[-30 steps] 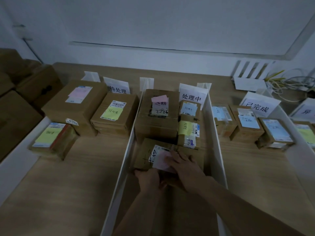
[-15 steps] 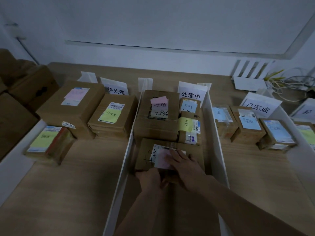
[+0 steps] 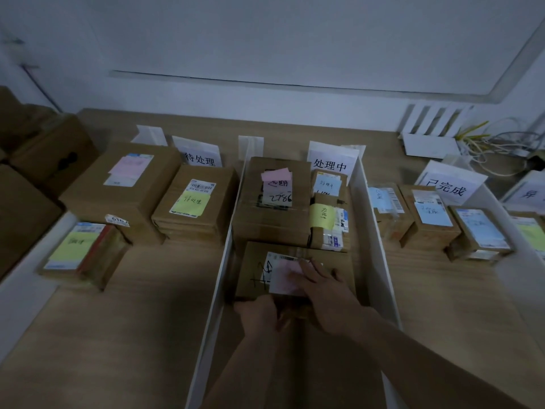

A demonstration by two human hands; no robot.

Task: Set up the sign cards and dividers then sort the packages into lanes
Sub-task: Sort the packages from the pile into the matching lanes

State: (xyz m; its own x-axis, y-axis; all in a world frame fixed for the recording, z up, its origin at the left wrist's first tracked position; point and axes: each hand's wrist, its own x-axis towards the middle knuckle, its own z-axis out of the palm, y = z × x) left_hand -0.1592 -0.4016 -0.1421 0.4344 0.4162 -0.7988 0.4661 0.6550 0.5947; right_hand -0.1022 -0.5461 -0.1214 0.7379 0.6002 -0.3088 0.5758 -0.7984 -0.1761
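Note:
A brown cardboard package (image 3: 259, 261) with a pink note lies in the middle lane, between two white dividers (image 3: 219, 278) (image 3: 374, 231). My left hand (image 3: 261, 315) grips its near edge. My right hand (image 3: 327, 293) lies flat on its top, over the pink note. Behind it, more packages (image 3: 274, 208) sit under the middle sign card (image 3: 331, 163). The left lane holds packages (image 3: 194, 202) before a sign card (image 3: 202, 156). The right lane holds small packages (image 3: 429, 216) before a third card (image 3: 449, 183).
Large brown boxes (image 3: 35, 160) are stacked at the far left. A white rack (image 3: 430, 134) and tangled cables (image 3: 495, 140) sit at the back right by the wall. A further divider (image 3: 519, 237) and sign card (image 3: 528, 193) stand at the right edge. Bare wooden tabletop (image 3: 132, 335) shows near me.
Both hands stay on the front package in the middle lane and have shifted only slightly with it. The view has drifted a little.

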